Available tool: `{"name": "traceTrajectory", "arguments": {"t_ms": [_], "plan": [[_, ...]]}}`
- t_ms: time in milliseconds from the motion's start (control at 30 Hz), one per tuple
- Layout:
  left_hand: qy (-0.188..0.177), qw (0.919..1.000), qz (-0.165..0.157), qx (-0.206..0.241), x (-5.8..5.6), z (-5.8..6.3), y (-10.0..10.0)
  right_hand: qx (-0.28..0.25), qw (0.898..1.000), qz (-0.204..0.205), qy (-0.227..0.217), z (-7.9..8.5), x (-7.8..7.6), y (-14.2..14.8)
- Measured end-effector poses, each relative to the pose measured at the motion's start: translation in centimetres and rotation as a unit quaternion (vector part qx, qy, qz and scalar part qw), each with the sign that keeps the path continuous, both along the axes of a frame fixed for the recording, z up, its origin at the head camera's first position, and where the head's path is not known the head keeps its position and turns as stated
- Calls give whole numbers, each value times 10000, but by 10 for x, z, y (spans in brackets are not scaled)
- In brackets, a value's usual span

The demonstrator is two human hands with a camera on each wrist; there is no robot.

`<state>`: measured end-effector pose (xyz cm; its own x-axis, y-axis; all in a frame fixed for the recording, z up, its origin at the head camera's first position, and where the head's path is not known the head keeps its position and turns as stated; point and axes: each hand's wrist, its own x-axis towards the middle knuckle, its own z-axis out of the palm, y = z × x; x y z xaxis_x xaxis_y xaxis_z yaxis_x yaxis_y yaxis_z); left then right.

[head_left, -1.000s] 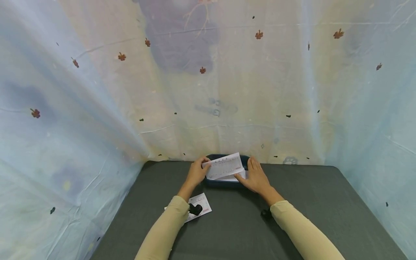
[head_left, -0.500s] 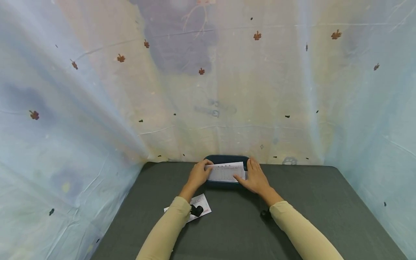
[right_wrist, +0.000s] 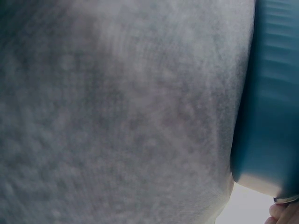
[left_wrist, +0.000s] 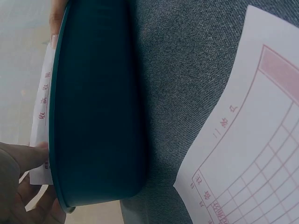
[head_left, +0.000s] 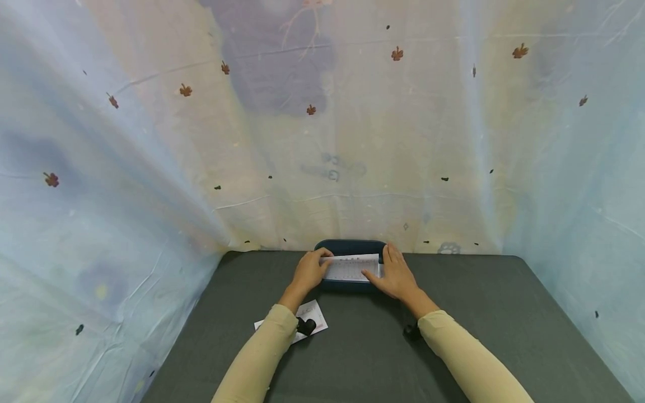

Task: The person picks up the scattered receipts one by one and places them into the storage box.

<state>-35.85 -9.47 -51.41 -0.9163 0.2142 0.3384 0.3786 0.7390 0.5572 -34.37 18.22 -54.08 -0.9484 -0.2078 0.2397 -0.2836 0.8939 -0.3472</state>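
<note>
A dark blue-green plastic bin point(head_left: 347, 286) stands at the back of the table. My left hand point(head_left: 306, 273) pinches the left end of a printed paper receipt point(head_left: 350, 268) that lies low in the bin's opening. In the left wrist view, the receipt point(left_wrist: 41, 100) shows just above the bin's rim, with thumb and fingers around its near end. My right hand point(head_left: 395, 274) rests on the bin's right end, fingers straight and thumb reaching over the front rim to the receipt. More white paper shows beneath, at the right. The right wrist view catches only its fingers point(right_wrist: 282, 212).
Another receipt point(head_left: 313, 314) lies on the grey table point(head_left: 363, 347) in front of the bin, partly covered by my left forearm. A patterned curtain point(head_left: 347, 168) hangs right behind the bin. Black wrist devices sit under both cuffs.
The receipt in my left hand has gone from tilted above the bin to lying level and lower inside it. My left hand has shifted slightly right; the right hand has stayed put.
</note>
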Motion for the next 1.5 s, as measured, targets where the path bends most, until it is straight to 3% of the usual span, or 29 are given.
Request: {"name": "traceTrajectory", "arguments": {"t_ms": [667, 1033, 1267, 1500], "plan": [[-47, 9996, -113, 247, 7, 4, -11, -77, 10000, 19, -3, 0, 0, 0], [-149, 9997, 26, 198, 17, -1, -46, -70, 9999, 22, -129, 1, 0, -1], [-502, 9986, 163, 83, 31, -9, -71, -56, 10000, 23, -53, 3, 2, -1], [-991, 9950, 101, 98, 43, -18, -96, -23, 10000, -9, -15, 2, 2, -1]]}}
